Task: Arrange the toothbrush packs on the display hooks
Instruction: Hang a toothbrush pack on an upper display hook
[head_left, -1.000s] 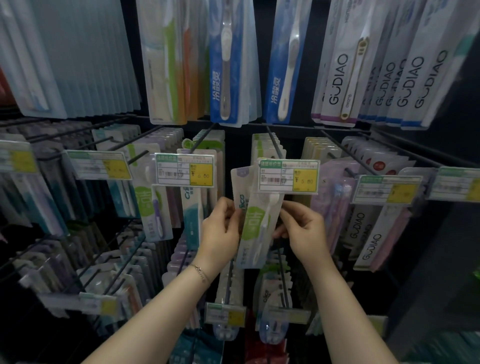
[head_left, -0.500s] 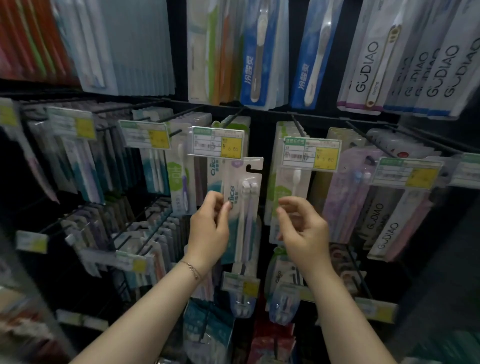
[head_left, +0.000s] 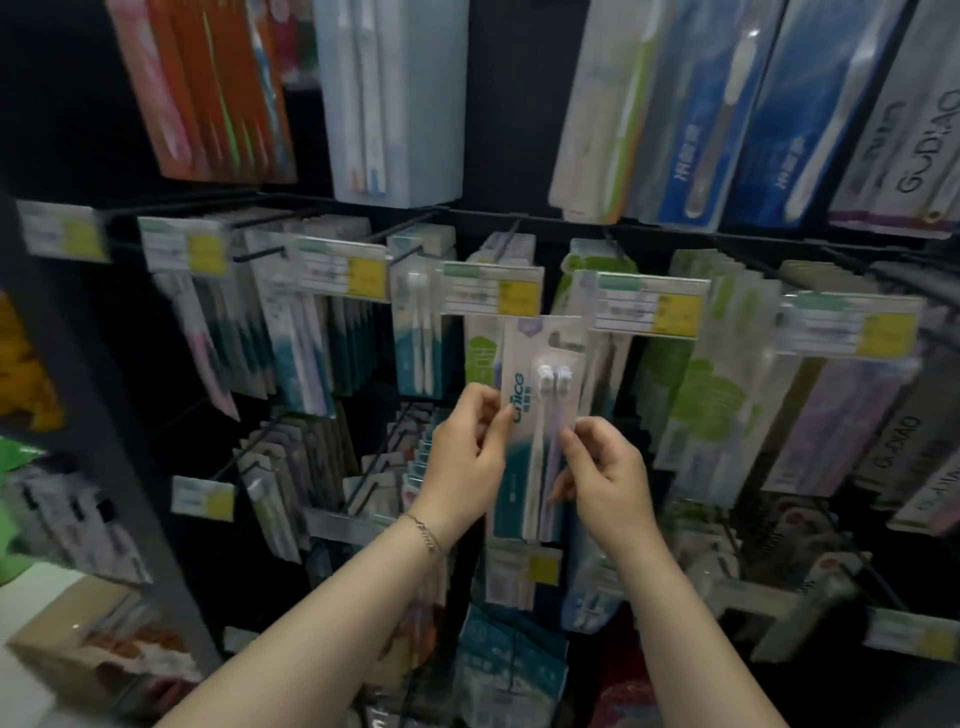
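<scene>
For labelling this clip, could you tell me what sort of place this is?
Most likely a shop's toothbrush aisle: packs hang on display hooks, each with a price tag, while both hands hold a toothbrush pack.

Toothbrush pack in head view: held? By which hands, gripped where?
Yes. Both hands hold the twin toothbrush pack upright: left hand pinches its left edge, right hand its right edge, around mid-height.

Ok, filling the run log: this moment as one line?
phase: rehanging | left hand: holds toothbrush pack | right hand: holds same pack | pack: upright, below price tag
</scene>
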